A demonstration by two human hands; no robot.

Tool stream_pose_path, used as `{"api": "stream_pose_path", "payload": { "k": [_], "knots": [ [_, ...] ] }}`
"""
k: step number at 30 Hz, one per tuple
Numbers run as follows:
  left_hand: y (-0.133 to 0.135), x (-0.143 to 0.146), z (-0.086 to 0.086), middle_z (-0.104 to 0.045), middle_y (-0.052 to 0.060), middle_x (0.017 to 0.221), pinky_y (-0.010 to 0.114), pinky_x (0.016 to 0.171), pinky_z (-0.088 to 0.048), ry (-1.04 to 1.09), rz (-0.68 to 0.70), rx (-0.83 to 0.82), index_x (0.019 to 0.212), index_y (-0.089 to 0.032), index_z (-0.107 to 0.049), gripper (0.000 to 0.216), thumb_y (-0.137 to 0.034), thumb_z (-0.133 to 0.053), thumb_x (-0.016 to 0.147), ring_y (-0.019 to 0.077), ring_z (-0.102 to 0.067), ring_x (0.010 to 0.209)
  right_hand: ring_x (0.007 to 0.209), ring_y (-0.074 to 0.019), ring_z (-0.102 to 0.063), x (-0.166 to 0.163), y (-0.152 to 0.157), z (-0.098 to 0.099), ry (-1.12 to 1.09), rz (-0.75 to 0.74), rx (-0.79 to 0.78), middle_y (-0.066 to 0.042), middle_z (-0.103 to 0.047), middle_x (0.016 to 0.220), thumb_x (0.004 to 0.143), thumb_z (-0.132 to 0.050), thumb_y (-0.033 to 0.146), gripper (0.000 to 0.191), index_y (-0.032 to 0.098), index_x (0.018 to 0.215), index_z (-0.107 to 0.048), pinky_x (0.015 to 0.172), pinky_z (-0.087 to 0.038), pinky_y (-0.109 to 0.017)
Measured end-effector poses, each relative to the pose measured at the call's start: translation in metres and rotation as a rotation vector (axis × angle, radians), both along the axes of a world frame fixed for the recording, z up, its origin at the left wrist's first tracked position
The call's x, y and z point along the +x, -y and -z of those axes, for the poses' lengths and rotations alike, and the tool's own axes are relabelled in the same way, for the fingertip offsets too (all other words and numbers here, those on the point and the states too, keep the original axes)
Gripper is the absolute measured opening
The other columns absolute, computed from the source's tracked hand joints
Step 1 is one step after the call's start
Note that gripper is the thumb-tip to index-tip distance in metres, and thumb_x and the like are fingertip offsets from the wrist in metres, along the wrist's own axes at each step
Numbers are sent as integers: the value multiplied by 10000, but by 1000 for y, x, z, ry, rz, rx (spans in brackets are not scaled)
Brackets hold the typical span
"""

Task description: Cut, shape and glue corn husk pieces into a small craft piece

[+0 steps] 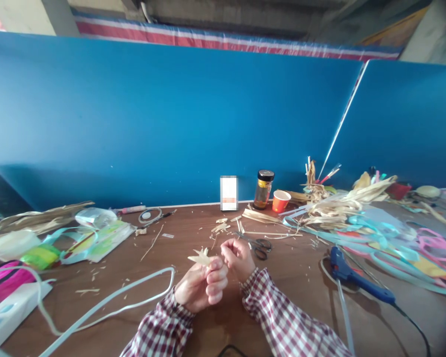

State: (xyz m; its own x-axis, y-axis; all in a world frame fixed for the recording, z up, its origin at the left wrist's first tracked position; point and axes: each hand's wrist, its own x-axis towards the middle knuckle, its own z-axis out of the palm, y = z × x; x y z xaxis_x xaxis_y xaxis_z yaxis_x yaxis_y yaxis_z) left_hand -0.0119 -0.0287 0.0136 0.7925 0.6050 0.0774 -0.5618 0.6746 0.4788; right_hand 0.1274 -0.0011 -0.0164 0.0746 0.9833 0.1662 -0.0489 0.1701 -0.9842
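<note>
My left hand (204,285) is closed and pinches a pale, pointed flower-like piece (200,257) that looks made of dried husk. Its tips fan out above my thumb. Close beside it, my right hand (239,257) is also closed, thumb and fingertips pressed together; whatever lies between them, if anything, is too small to make out. Dark-handled scissors (260,246) lie on the table just beyond my right hand. Small husk scraps (220,227) are scattered past my fingers.
A blue glue gun (357,277) lies to the right, near piled dried husks (330,208) and ribbons. At the back stand a dark-lidded jar (263,191) and an orange paper cup (281,202). A white cable (126,292) loops left, by a power strip (17,310).
</note>
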Motion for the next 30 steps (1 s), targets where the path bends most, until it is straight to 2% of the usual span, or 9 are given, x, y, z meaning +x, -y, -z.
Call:
{"api": "stream_pose_path", "payload": {
  "k": [3,8,11,14,17,20,23,30],
  "knots": [
    [2,-1,3,-338,-52,575,167,369,-346,-12,89,69,690,-175,-461,246,-253,-693,717,60,-341,428,450,-95,-460,0,2,-2,-6,2,-8,19,-551,560,755,-604,362,193,178,706,-572,395,-339,-207],
    [4,1,1,-342,-51,578,171,382,-355,-49,89,100,698,-179,-463,277,-284,-719,691,68,-363,444,431,-90,-455,0,2,0,-31,-4,-10,21,-565,565,746,-607,362,185,181,719,-580,388,-346,-208],
    [0,7,1,-390,-40,614,167,432,-399,-124,-47,77,723,-153,-504,258,-274,-730,695,61,-414,493,449,-98,-470,0,-1,2,-19,4,-3,28,-557,556,745,-599,364,187,183,706,-570,409,-366,-212],
    [-9,12,4,-478,-20,672,164,518,-475,-279,-321,-13,798,-126,-564,161,-212,-691,747,54,-490,557,459,-113,-482,1,1,-2,10,34,11,28,-544,541,766,-581,377,201,184,712,-566,423,-384,-226],
    [-16,13,9,-538,-15,674,175,550,-517,-407,-528,-96,801,-128,-583,99,-154,-669,761,55,-538,558,537,-136,-535,0,9,-12,143,137,143,-3,-590,620,792,-571,344,170,188,728,-588,502,-439,-250],
    [-18,13,12,-572,-5,658,181,560,-530,-457,-573,-79,784,-122,-603,111,-181,-689,746,66,-563,564,601,-154,-586,-4,19,-19,215,147,236,-18,-632,690,816,-553,296,110,202,778,-597,563,-477,-259],
    [-16,15,13,-608,17,670,180,565,-527,-481,-549,-14,787,-111,-625,181,-239,-727,711,80,-580,585,587,-161,-601,-8,23,-22,213,108,214,-17,-639,679,831,-532,288,99,211,807,-589,543,-488,-259],
    [-14,19,13,-632,19,675,181,558,-523,-567,-641,31,769,-118,-627,261,-309,-763,656,98,-606,606,599,-149,-585,-4,18,-20,264,204,261,-13,-627,689,788,-583,257,63,204,755,-580,551,-481,-246]
  ]
}}
